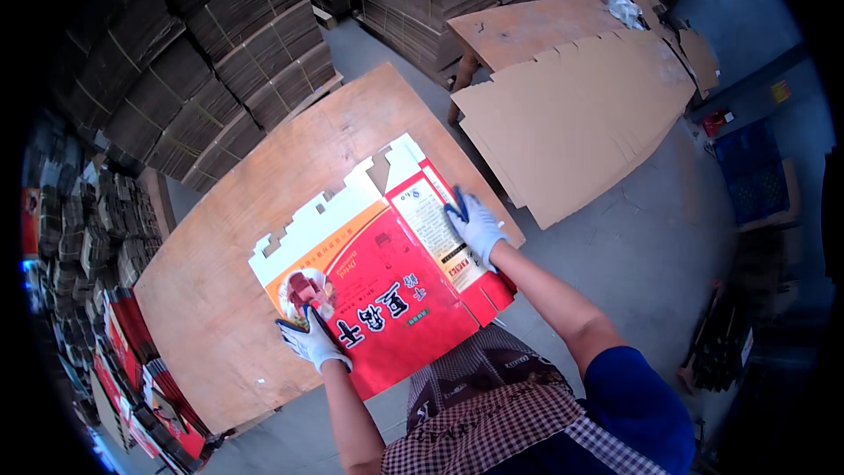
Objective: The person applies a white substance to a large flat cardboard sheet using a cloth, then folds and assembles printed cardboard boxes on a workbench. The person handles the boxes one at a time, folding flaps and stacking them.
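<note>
A flat, die-cut carton sheet (404, 277) lies over the near part of the wooden table. It has a red printed face, a food picture and notched white flaps along its far edge. My left hand (315, 341), in a white glove with dark blue fingertips, holds its left edge, thumb on the printed face. At the right edge, beside a pale text panel, my right hand (477, 227) grips it in a matching glove. The sheet's near part reaches past the tabletop toward my checked apron (483, 422). Its underside is hidden.
The wooden table (211, 317) extends left and beyond the sheet. A second table (536, 26) bears a large brown cardboard sheet (580, 114). Strapped cardboard stacks (255, 62) stand behind; more red printed sheets (132, 343) are piled at the left. A blue crate (752, 176) sits at right.
</note>
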`<state>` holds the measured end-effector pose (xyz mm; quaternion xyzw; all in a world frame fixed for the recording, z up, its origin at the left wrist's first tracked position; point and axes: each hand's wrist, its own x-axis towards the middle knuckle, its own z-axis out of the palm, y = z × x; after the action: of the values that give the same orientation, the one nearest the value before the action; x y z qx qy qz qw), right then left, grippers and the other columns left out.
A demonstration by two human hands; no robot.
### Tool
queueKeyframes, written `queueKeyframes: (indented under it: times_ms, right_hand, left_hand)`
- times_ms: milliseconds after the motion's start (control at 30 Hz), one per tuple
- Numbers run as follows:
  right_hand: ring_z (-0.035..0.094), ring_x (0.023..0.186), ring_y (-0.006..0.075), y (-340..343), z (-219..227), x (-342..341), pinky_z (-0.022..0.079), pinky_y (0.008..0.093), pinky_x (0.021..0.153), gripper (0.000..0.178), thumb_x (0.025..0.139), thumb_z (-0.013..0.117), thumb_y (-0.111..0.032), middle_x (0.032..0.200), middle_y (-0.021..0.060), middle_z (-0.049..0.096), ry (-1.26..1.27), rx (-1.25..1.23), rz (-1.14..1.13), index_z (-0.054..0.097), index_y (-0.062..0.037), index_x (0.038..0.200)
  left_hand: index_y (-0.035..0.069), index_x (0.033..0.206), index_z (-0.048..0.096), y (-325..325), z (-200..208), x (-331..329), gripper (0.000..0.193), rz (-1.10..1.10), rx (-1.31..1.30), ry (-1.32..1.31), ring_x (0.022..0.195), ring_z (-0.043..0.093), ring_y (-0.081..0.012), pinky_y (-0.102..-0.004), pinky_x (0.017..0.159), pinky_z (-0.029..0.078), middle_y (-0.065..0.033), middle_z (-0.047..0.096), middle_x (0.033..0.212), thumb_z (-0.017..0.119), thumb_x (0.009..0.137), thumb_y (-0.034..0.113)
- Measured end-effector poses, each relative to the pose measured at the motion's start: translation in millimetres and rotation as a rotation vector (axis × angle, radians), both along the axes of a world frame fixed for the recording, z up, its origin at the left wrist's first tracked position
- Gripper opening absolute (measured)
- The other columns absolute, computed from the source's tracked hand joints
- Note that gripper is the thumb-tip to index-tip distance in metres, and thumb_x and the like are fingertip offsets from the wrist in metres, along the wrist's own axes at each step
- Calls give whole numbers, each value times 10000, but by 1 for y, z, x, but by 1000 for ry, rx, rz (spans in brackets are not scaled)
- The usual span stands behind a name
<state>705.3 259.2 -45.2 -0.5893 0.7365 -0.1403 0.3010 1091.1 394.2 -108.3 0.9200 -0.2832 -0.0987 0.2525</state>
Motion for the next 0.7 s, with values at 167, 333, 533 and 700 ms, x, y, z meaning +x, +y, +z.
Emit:
queueKeyframes:
  times_ms: [167, 333, 533, 700]
  right_hand:
    - [452, 1396, 334, 1, -3, 23, 388, 430, 1129, 744, 978, 528, -481, 1545, 187, 435, -33, -6, -25, 340, -44, 1551]
    - [294, 1481, 401, 8, -13, 33, 261, 554, 1173, 691, 986, 521, -439, 1612, 168, 328, 477, -280, 176, 340, -118, 1570]
    - [224, 1511, 388, 3, -15, 44, 106, 618, 1208, 614, 1014, 483, -393, 1632, 86, 315, 409, -322, 421, 346, -186, 1575]
    - [321, 1456, 389, -6, -14, 46, 148, 617, 1207, 535, 995, 528, -328, 1550, 125, 416, 399, -403, 512, 488, -85, 1470]
  left_hand:
    - [12, 1559, 302, -11, 17, -36, 917, -70, 240, -218, 1429, 379, -383, -490, 1183, 297, -214, 352, 1591, 629, 918, 582]
    - [81, 1578, 301, -15, 18, -53, 854, -138, 170, -339, 1481, 287, -387, -520, 1211, 211, -201, 310, 1617, 592, 943, 573]
    - [170, 1525, 443, -58, 64, -127, 685, -832, 142, -326, 1522, 162, -436, -628, 1221, 30, -158, 246, 1657, 635, 922, 430]
    - [165, 1504, 472, -90, 53, -163, 667, -848, 177, -253, 1531, 142, -432, -650, 1212, 50, -138, 226, 1665, 636, 917, 436]
